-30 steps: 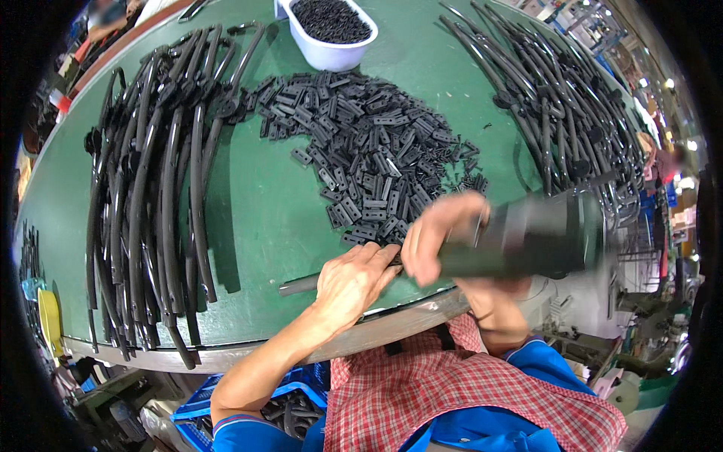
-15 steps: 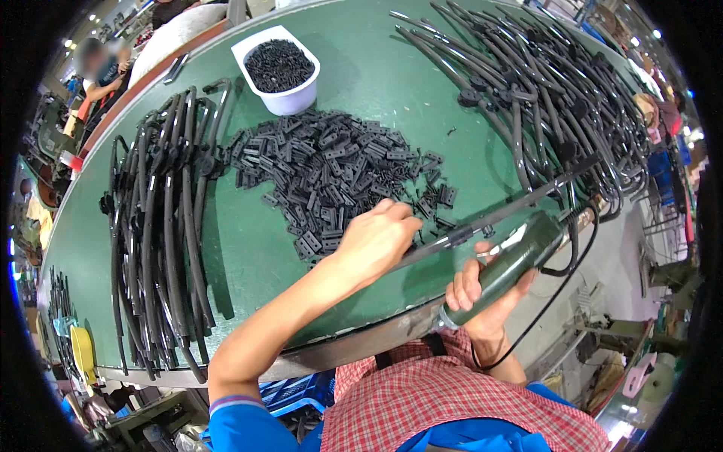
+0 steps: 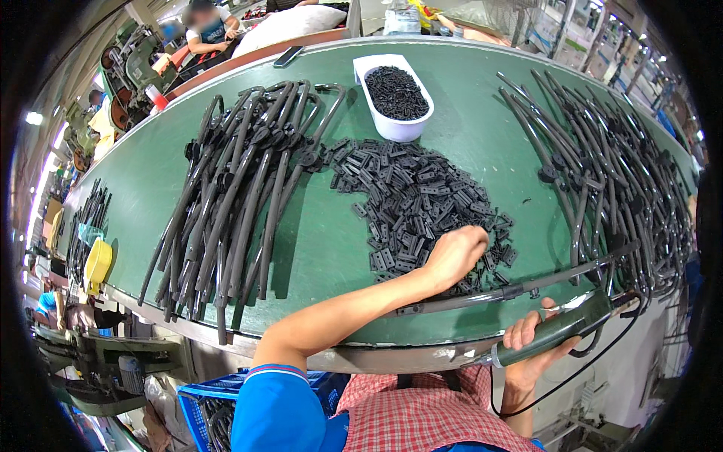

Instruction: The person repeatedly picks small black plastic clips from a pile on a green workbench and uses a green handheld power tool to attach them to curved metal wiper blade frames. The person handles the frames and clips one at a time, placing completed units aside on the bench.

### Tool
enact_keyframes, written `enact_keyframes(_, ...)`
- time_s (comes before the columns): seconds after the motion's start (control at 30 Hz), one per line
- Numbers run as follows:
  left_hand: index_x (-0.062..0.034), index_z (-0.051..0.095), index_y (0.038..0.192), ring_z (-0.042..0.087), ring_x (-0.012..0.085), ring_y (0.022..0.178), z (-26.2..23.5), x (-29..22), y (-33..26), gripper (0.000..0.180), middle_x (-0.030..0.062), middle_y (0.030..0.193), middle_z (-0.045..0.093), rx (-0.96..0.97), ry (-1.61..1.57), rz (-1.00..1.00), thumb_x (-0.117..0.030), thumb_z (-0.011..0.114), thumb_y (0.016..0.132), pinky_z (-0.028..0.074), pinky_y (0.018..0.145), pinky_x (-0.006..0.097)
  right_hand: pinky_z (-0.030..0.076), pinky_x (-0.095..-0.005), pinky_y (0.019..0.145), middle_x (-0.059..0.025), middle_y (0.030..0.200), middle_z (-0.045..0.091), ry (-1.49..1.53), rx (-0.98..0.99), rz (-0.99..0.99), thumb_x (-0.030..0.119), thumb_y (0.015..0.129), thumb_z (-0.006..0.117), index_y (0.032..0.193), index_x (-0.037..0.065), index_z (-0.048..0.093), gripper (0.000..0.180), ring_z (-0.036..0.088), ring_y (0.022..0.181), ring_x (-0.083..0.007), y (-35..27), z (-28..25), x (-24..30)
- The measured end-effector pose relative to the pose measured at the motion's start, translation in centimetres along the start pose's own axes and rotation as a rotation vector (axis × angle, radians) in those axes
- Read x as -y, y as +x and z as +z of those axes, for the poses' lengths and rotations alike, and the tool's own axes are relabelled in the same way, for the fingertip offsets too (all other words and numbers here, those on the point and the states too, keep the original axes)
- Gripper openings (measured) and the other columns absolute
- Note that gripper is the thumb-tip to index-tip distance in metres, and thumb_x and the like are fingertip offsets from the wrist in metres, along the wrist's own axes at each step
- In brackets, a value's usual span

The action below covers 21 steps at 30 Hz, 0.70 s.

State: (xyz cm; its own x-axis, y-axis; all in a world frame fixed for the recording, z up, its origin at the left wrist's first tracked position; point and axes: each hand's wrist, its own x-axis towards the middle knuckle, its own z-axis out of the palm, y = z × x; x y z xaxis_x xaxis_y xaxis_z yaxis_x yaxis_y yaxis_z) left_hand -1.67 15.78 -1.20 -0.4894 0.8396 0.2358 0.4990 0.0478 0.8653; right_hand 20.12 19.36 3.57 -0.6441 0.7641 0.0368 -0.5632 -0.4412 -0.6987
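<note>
My left hand [image 3: 456, 255] hovers over the right edge of a pile of small black plastic pieces [image 3: 418, 197] with holes. Its fingers are curled together, and whatever they hold, if anything, is hidden. In my right hand [image 3: 523, 333] is a dark green electric screwdriver [image 3: 568, 325], its tip end toward the left and a black cable [image 3: 576, 377] trailing from its other end. Between my hands a long black metal tube [image 3: 482, 298] lies slanted near the table's front edge, with a small fitting on it; my left forearm crosses near its left end.
Bent black tubes [image 3: 218, 203] lie bundled at left, with more tubes [image 3: 602, 166] heaped at right. Behind the pile stands a white tub [image 3: 401, 131] of small black screws. A phone [image 3: 288, 56] and a yellow container [image 3: 97, 265] rest on the green table [image 3: 331, 218]. Another person sits beyond.
The view has swung left, so the table things appear further right. My left hand is still at the pile's right edge; my right hand still holds the screwdriver.
</note>
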Motion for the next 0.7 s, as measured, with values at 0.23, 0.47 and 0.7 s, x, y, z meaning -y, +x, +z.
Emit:
enact_keyframes(0.23, 0.0026, 0.057, 0.113, 0.052, 0.0068, 0.061, -6.9, -4.2, -6.8, 0.025, 0.0064, 0.083, 0.061, -0.018, -1.041, -0.613, -0.013, 0.057, 0.093, 0.035, 0.043, 0.018, 0.037, -0.0327, 0.049, -0.0034, 0.062, 0.044, 0.125, 0.257, -0.122, 0.080, 0.072, 0.050, 0.130, 0.010, 0.040, 0.092, 0.046, 0.050, -0.0171, 4.2, 5.0, 0.4)
enact_keyframes(0.47, 0.0028, 0.040, 0.133, 0.061, 0.0244, 0.102, -8.3, -7.3, -10.7, 0.046, 0.0174, 0.116, 0.059, -0.367, -1.435, -0.721, -0.020, 0.053, 0.096, 0.052, 0.083, 0.033, 0.042, -0.0335, 0.057, -0.0049, 0.069, 0.048, 0.277, 0.337, -0.261, 0.071, 0.077, 0.056, 0.139, 0.004, 0.037, 0.093, 0.050, 0.059, -0.0171, 5.6, 10.1, -0.6)
enact_keyframes(0.7, 0.0009, 0.029, 0.141, 0.053, 0.0288, 0.120, -10.3, -6.7, -13.5, 0.056, 0.0155, 0.123, 0.060, 0.074, -0.097, -0.115, -0.003, 0.051, 0.090, 0.034, 0.105, 0.045, 0.043, -0.0347, 0.058, -0.0064, 0.071, 0.049, 0.255, 0.467, -0.219, 0.063, 0.081, 0.060, 0.140, 0.003, 0.036, 0.088, 0.051, 0.059, -0.0191, 4.7, 11.8, -1.9)
